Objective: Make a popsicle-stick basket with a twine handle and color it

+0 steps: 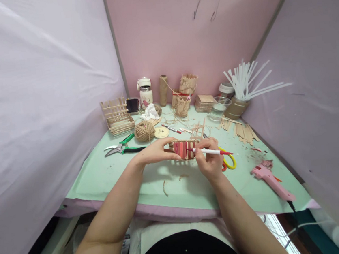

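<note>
My left hand [162, 150] grips the left end of a small craft-stick piece [182, 150], thumb along its near side and fingers at its far edge. Red, pink and bare wood-coloured stripes cover the face turned toward me. In my right hand [209, 159] is a white marker [210, 151] with a red end, held like a pen. Its tip meets the striped face near the middle. Partly hidden behind my right hand lie scissors [230, 161] with yellow and red handles.
Green-handled pruning shears [126, 149] and a twine ball [144, 131] lie left. A pink glue gun [272, 180] rests at right, its cord over the edge. Farther back stand a stick basket [120, 124], a white bottle [145, 95], a water bowl [219, 109] and a jar of glue sticks [237, 107].
</note>
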Action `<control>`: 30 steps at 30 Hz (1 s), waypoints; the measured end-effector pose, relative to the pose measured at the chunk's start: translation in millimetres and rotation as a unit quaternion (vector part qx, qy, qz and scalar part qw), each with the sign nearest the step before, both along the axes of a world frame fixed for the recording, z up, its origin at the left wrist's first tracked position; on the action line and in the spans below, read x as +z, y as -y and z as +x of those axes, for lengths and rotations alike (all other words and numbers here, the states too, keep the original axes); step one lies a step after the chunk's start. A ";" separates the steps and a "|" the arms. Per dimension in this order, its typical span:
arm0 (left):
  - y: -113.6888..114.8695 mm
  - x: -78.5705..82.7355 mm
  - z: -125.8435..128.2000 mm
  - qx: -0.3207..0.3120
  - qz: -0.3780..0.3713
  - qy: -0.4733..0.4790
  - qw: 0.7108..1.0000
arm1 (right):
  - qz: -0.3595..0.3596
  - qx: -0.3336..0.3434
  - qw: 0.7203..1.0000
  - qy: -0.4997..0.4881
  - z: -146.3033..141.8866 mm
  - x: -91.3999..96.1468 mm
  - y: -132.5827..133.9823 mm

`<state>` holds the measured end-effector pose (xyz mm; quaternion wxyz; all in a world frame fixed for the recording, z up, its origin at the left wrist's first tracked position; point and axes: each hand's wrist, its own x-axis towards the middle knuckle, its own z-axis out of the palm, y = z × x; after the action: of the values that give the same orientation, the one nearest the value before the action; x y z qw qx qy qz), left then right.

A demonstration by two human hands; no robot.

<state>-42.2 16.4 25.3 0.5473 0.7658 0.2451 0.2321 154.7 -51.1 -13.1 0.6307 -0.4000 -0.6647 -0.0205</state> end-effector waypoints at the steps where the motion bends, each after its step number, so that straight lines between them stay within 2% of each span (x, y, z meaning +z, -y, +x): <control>1: 0.0 0.2 -0.2 0.000 0.003 -0.003 1.000 | 0.001 -0.004 1.000 -0.001 -0.2 0.4 0.1; 7: -0.3 1.4 -1.6 0.001 0.020 -0.027 0.999 | -0.006 0.031 0.999 0.026 1.1 -0.9 0.6; 15: -0.2 1.8 -2.0 -0.002 0.030 -0.036 0.999 | -0.004 0.006 1.000 0.009 0.1 -1.8 -0.9; 30: 2.6 4.6 -0.7 0.003 0.022 -0.021 1.000 | -0.011 0.022 1.000 0.016 0.8 -2.3 -0.3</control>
<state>-42.8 13.8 29.9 0.5242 0.7817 0.2535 0.2233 155.4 -50.8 -15.3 0.6163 -0.3918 -0.6831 -0.0061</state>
